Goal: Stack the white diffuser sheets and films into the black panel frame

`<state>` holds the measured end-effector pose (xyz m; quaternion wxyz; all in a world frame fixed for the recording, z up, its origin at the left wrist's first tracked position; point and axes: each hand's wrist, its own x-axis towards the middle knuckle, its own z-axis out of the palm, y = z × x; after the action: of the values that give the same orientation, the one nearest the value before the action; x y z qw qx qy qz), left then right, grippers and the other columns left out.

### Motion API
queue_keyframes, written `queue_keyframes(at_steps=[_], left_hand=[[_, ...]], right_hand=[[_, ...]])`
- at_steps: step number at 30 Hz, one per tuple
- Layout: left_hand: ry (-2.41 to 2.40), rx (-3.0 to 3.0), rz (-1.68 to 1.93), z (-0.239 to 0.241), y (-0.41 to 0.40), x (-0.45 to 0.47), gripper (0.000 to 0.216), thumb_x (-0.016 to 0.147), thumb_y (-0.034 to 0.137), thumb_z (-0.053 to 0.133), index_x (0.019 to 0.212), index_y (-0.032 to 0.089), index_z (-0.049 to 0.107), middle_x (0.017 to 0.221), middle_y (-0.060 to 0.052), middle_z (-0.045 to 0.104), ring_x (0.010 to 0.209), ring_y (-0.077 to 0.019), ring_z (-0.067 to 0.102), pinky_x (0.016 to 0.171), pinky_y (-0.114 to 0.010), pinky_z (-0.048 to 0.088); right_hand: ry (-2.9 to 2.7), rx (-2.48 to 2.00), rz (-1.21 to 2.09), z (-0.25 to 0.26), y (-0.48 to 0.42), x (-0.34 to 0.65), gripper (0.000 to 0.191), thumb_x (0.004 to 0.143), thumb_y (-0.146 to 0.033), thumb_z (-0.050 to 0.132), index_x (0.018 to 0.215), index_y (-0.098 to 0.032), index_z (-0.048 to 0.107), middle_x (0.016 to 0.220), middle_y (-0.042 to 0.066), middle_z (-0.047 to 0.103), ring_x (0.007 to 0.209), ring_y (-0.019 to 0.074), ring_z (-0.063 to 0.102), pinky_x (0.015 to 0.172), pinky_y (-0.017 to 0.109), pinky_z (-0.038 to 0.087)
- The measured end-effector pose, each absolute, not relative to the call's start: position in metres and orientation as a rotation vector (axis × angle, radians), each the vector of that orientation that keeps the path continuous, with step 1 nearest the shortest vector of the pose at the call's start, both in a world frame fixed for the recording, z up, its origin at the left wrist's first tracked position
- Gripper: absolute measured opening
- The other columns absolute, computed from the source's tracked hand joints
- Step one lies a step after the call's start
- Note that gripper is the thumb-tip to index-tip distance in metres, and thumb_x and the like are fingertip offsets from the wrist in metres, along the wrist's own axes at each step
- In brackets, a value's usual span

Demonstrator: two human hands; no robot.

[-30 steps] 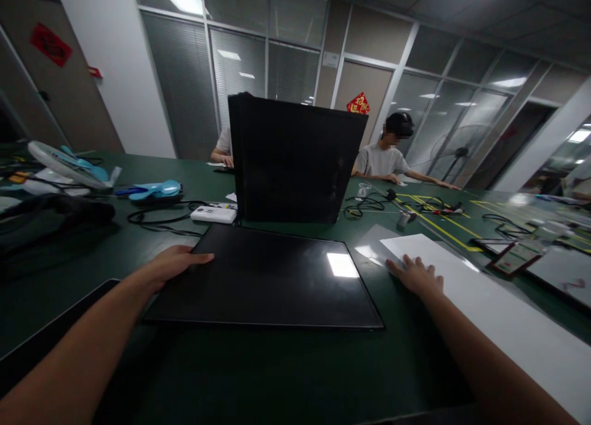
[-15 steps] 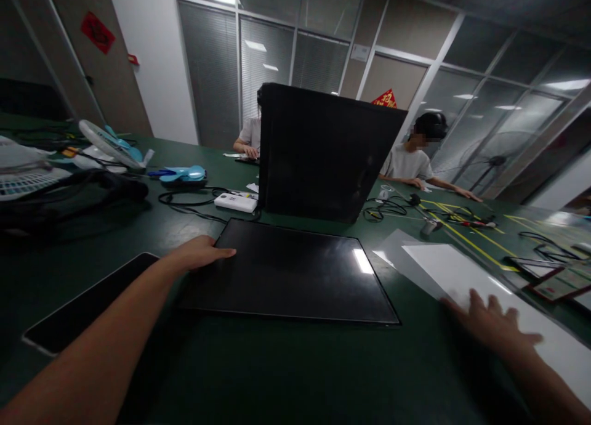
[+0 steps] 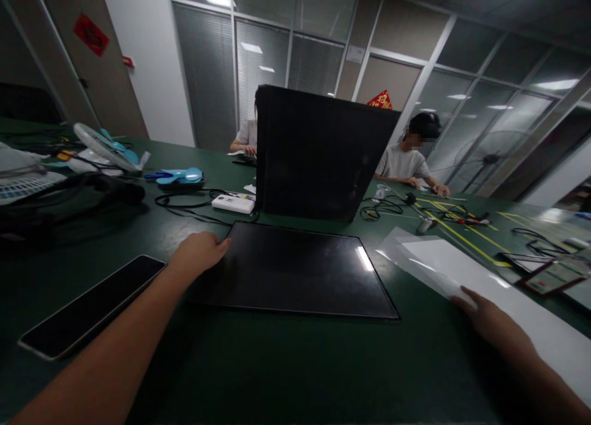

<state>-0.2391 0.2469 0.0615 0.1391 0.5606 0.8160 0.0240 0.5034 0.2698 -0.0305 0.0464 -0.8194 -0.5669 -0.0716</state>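
A black flat panel (image 3: pixel 295 271) lies on the green table (image 3: pixel 286 369) in front of me. My left hand (image 3: pixel 201 252) rests on the panel's far-left edge, fingers loosely together with the tips on its surface. My right hand (image 3: pixel 492 320) is at the near edge of a long white sheet (image 3: pixel 466 271) to the right of the panel. One finger points forward along that edge and the others are tucked out of sight at the sheet. Behind the panel a stack of black panels (image 3: pixel 323 157) stands upright.
A dark phone (image 3: pixel 92 305) lies near my left forearm. At the back left are a white power strip (image 3: pixel 233 203), black cables (image 3: pixel 184 203), a blue tool (image 3: pixel 178 177) and a small fan (image 3: pixel 99 145). Two people sit across the table (image 3: pixel 406 160). Yellow tape lines and cables are at the right.
My right hand has drawn back from lying spread on the sheet to closing at its near edge. My left hand slid slightly toward the panel's left edge and cupped. The view shifted a little.
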Motion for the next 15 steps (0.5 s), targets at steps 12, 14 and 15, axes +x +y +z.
queue_keyframes(at_steps=[12,14,15], left_hand=[[2.321,1.755,0.15,0.055,0.248,-0.251,0.041,0.1,0.052,0.068,0.122,0.018,0.069,0.122,-0.008,0.072,0.111,-0.0259,0.07,0.097,-0.049,0.06],[2.294,1.754,0.173,0.053,0.25,-0.254,0.04,0.1,0.052,0.067,0.121,0.017,0.069,0.121,-0.008,0.072,0.108,-0.0249,0.071,0.095,-0.048,0.06],[2.28,1.75,0.182,0.053,0.251,-0.255,0.04,0.1,0.052,0.067,0.12,0.017,0.069,0.119,-0.008,0.073,0.106,-0.0242,0.071,0.095,-0.047,0.06]], right_hand=[[-1.636,-2.563,-0.281,0.001,0.262,0.454,0.054,0.11,-0.062,0.039,0.155,-0.034,0.049,0.145,0.017,0.061,0.117,0.0288,0.067,0.1,0.052,0.055],[-1.654,-2.51,-0.32,0.011,0.267,0.443,0.07,0.108,-0.069,0.019,0.161,-0.032,0.043,0.144,0.022,0.062,0.117,0.0354,0.068,0.096,0.055,0.054],[-1.669,-2.483,-0.331,0.016,0.27,0.437,0.078,0.105,-0.072,0.011,0.162,-0.03,0.042,0.143,0.023,0.064,0.117,0.0389,0.069,0.093,0.057,0.054]])
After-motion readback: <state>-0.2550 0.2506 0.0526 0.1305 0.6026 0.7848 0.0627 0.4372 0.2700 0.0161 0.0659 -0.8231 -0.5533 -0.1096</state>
